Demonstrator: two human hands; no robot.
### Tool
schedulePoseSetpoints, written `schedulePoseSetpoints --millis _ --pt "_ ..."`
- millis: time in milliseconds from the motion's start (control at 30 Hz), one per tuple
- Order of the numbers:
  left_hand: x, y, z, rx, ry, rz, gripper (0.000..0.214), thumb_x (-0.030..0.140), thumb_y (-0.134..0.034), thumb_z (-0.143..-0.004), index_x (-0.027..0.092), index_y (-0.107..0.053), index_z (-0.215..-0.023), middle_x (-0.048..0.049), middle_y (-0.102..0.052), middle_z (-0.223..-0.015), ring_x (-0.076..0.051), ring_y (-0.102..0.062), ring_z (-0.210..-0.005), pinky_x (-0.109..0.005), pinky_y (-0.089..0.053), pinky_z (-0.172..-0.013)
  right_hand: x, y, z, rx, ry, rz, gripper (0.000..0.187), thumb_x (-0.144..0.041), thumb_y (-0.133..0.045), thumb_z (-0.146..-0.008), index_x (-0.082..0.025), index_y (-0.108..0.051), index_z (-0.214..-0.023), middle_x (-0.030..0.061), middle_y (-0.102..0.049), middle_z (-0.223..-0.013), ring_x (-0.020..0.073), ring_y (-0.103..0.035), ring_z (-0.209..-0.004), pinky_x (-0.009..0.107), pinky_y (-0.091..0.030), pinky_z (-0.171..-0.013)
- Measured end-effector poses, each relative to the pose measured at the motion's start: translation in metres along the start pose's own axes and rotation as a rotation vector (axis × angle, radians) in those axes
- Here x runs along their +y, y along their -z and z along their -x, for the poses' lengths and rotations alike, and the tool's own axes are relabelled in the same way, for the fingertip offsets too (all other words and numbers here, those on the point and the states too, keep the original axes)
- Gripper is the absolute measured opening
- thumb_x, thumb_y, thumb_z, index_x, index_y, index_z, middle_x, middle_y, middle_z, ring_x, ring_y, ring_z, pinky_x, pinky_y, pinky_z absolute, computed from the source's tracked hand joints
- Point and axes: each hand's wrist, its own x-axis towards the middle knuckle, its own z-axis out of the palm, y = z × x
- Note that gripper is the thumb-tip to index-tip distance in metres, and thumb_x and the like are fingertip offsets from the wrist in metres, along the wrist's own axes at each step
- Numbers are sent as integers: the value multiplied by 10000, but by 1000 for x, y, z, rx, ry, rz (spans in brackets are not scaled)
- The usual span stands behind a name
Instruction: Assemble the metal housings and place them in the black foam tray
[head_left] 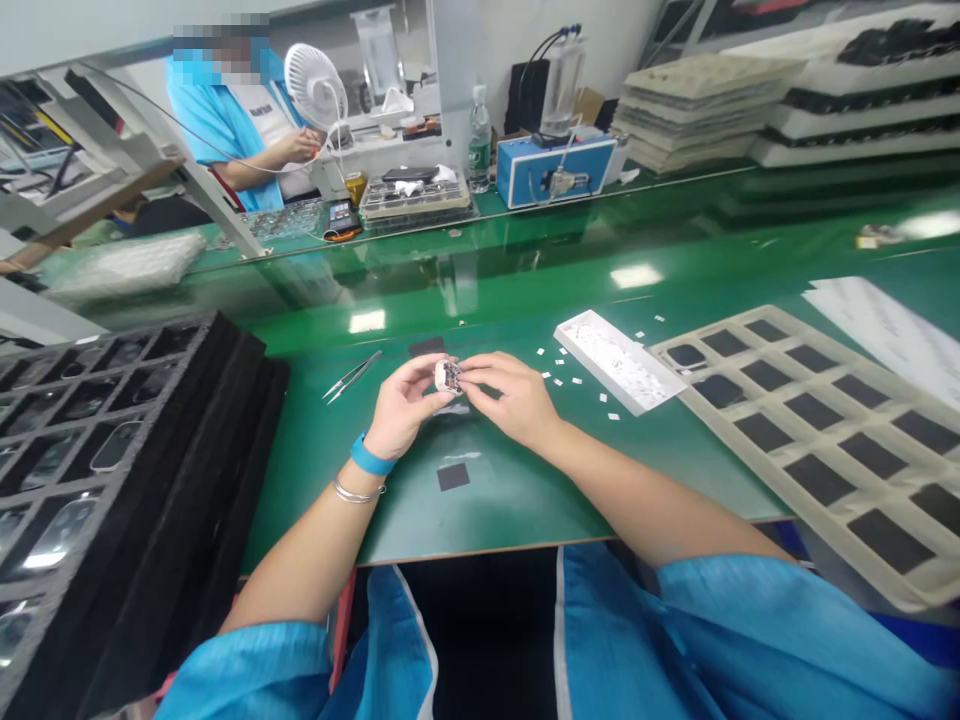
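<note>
Both hands meet above the green bench around a small electronic assembly, with a pale casing and dark parts inside. My left hand is closed on its left side, thumb below and fingers above. At its right edge, the fingertips of my right hand pinch the same piece. The exact kind of part is too small to tell. Metal tweezers lie to the left of my left hand. A dark square pad rests on the bench below the hands.
A white box of small white pieces stands right, with several pieces scattered beside it. Beyond it lies a cream tray with dark pockets. Stacked black foam trays rise at left. Behind are a blue machine and another person.
</note>
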Motion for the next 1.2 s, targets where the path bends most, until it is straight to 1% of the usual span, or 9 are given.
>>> schedulePoseSetpoints --millis 233,600,700,767,867,933,1033,1133,1200 --pt "2 -2 0 22 -6 22 462 196 -890 -578 204 -697 -998 -68 -711 -1088 -182 -655 -1004 -329 -509 -951 2 0 -2 10 76 15 151 -206 -599 -889 -243 -744 -871 41 -738 -1005 188 -680 -875 379 -565 -826" --pt "-4 -1 1 27 55 32 494 250 -891 -588 213 -679 -1032 -71 -705 -1113 -208 -658 -1038 -375 -509 -978 -1 -5 -4 -21 -15 84 173 -168 -556 -826 -241 -698 -759 23 -742 -953 199 -686 -859 376 -566 -842" --pt "1 1 1 6 216 171 494 340 -829 -690 236 -655 -1141 -84 -691 -1174 -232 -663 -1072 -406 -535 -957 6 31 -15 -16 -168 146 137 -165 -588 -777 -239 -691 -726 20 -732 -892 222 -686 -879 403 -553 -885" --pt "3 3 0 -12 296 245 497 353 -797 -728 235 -642 -1186 -92 -692 -1184 -241 -667 -1087 -412 -534 -971 19 72 -24 -19 -401 324 124 -121 -630 -706 -221 -672 -644 37 -685 -735 267 -674 -865 466 -526 -911" --pt "5 3 0 -33 340 297 503 305 -821 -699 226 -655 -1167 -86 -702 -1161 -235 -682 -1062 -383 -536 -978 42 128 -35 -89 -853 637 275 46 -612 -567 -187 -560 -430 33 -443 -455 355 -647 -846 587 -461 -924" --pt "3 2 0 -40 338 307 515 261 -855 -648 230 -668 -1127 -68 -714 -1117 -219 -699 -1006 -347 -565 -918 51 141 -38 -112 -949 688 313 105 -569 -544 -177 -555 -409 29 -397 -432 377 -641 -857 629 -436 -927" --pt "1 1 1 -58 319 297 516 227 -880 -602 230 -674 -1075 -49 -722 -1054 -201 -705 -948 -308 -587 -823 42 116 -36 -81 -805 570 249 36 -579 -668 -179 -694 -618 60 -605 -612 306 -658 -920 562 -453 -989" --pt "1 2 2 -87 283 262 514 239 -881 -599 221 -659 -1063 -55 -718 -1044 -216 -697 -956 -335 -584 -825 16 61 -25 -96 -567 132 121 -174 -640 -793 -201 -737 -860 48 -723 -876 222 -680 -911 431 -532 -936" --pt "2 3 2 -104 254 234 525 239 -886 -588 213 -649 -1056 -55 -717 -1026 -204 -696 -925 -331 -579 -822 0 30 -17 -114 -466 -135 115 -269 -672 -795 -196 -730 -864 41 -736 -890 197 -691 -843 381 -567 -858"
